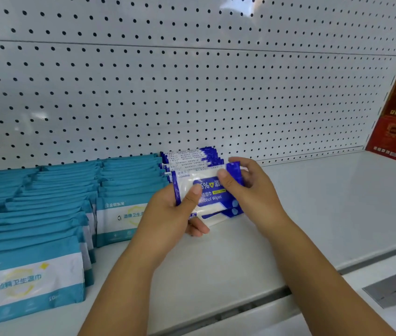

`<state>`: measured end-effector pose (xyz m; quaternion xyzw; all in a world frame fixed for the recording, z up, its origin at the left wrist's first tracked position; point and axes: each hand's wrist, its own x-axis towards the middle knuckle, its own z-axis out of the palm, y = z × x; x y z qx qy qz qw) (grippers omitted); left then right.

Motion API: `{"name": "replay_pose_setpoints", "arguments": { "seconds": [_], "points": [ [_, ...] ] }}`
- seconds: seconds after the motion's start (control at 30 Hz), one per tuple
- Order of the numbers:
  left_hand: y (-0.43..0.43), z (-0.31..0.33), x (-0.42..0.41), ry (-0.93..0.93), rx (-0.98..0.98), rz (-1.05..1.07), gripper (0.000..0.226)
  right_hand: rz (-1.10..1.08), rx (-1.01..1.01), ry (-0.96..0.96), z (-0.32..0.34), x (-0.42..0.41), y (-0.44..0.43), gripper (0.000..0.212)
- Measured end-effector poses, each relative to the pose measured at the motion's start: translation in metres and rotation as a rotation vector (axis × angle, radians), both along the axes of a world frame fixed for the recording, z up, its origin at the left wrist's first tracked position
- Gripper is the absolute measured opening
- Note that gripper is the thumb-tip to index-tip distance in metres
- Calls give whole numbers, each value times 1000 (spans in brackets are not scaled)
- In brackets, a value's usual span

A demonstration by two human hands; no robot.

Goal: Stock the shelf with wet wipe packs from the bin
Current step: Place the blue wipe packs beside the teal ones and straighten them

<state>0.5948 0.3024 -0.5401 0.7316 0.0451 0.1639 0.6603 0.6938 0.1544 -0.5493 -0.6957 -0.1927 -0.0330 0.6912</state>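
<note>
Both arms extended; left hand (167, 214), right hand (252, 187) pinching, fingers apparently curled.

A shop: pegboard-backed shelf (289, 214) with rows of wipe packs (46, 209)

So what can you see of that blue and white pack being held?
The blue and white pack is a flat, plastic-looking pouch, white with blue side seams and a blue label reading "Alcohol Wipes". It is held upright, facing the camera, at the front of a row of matching packs on the shelf. The left hand grips its left edge, the right hand its top right corner.
</note>
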Motion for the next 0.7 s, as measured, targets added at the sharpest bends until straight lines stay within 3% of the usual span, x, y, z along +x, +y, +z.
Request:
{"name": "replay_pose_setpoints", "arguments": {
  "seconds": [0.17, 0.4, 0.53, 0.6, 0.7],
  "points": [
    [3, -7, 6, -90, 193, 166, 12, -4, -37, 11, -5, 11, -9, 35],
    [20, -13, 7, -115, 692, 393, 61, -29, -210, 10, -12, 18, -12, 39],
    [17, -16, 8, 7, 945, 408, 90, -61, -332, -37, -15, 18, -12, 36],
    [16, -18, 7, 66, 982, 401, 95, -89, -414, -59, -17, 21, -13, 43],
    [15, -17, 7, 133, 1005, 398, 100, 34, -428, 78, -17, 23, -18, 70]
  ]
}}
